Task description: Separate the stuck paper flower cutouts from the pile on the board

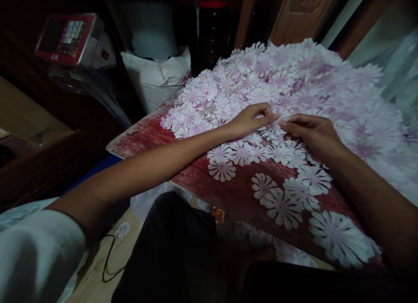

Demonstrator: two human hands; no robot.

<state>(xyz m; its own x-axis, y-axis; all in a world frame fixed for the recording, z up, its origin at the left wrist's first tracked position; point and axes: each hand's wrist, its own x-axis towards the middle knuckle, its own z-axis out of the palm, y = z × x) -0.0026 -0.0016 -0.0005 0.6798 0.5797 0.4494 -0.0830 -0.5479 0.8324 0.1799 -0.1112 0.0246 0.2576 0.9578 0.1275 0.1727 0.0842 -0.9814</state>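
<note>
A heap of overlapping pale pink paper flowers point(294, 81) covers the far part of a worn red-painted board point(143, 137). Several separate flowers, such as one point(282, 208), lie flat on the board nearer me. My left hand point(251, 121) and my right hand point(313, 135) meet at the front of the heap. Their fingertips come together on the thin paper edge of a flower, which they seem to pinch. The small flower itself is mostly hidden by my fingers.
A red digital scale point(65, 39) stands at the back left, beside a white stuffed sack point(155, 79). A wooden door point(300, 15) rises behind the heap. My dark-clothed lap point(163, 250) lies below the board, above a wooden floor point(94, 268) with a black cable on it.
</note>
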